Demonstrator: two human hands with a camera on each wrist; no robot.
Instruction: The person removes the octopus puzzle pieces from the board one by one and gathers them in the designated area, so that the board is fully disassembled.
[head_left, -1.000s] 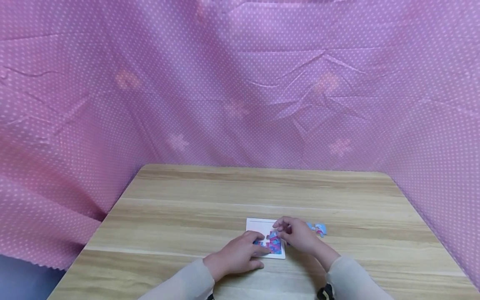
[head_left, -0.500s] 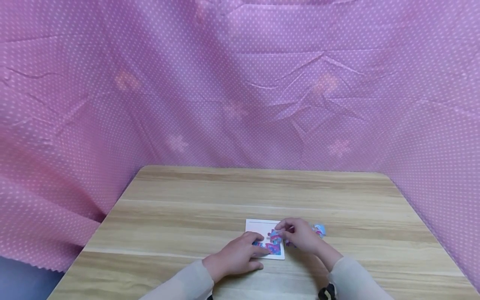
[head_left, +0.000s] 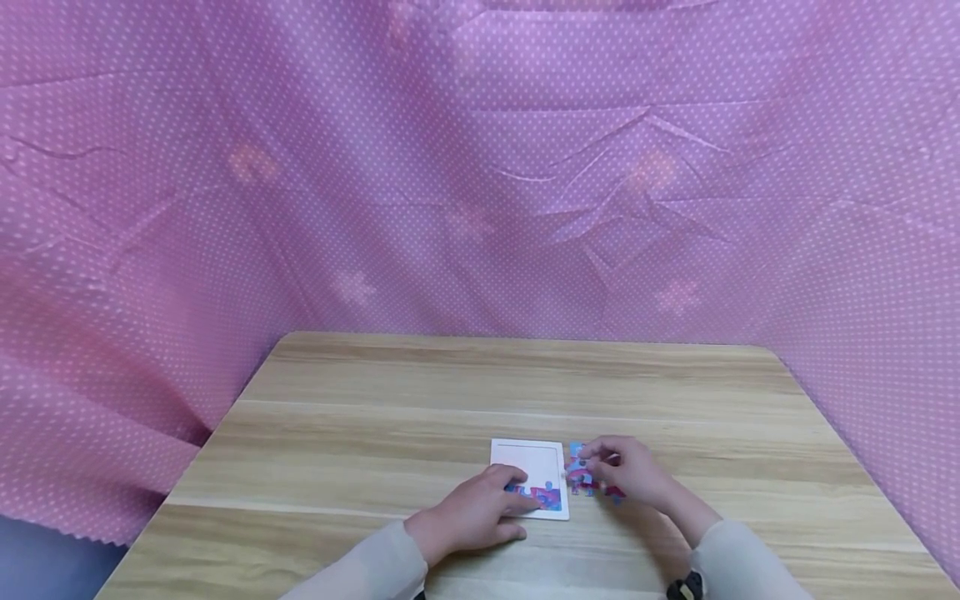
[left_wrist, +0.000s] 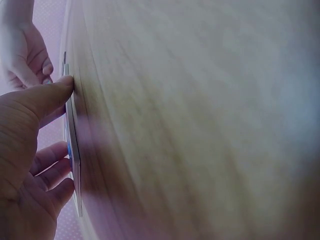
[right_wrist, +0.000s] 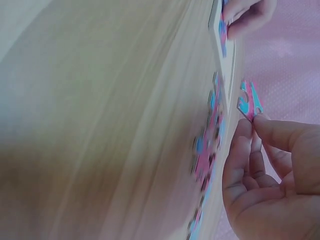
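A white puzzle tray (head_left: 532, 458) lies on the table, with pink, blue and purple jigsaw pieces (head_left: 547, 497) along its near side. My left hand (head_left: 480, 506) rests on the tray's near left part, fingers spread over the pieces and partly hiding them. Between thumb and fingertips, my right hand (head_left: 628, 471) pinches a pink and blue jigsaw piece (right_wrist: 251, 100), which is raised above the table in the right wrist view. Below and beside this hand, several loose jigsaw pieces (right_wrist: 207, 155) lie on the table to the right of the tray; the hand partly covers them in the head view.
The wood-grain table (head_left: 375, 417) extends around the tray on all sides. Pink dotted cloth (head_left: 480, 208) hangs behind the table and along both its sides.
My right hand has moved right, off the tray, with the jigsaw piece in its fingers. The tray's right side now shows bare white above the near row. My left hand stays put.
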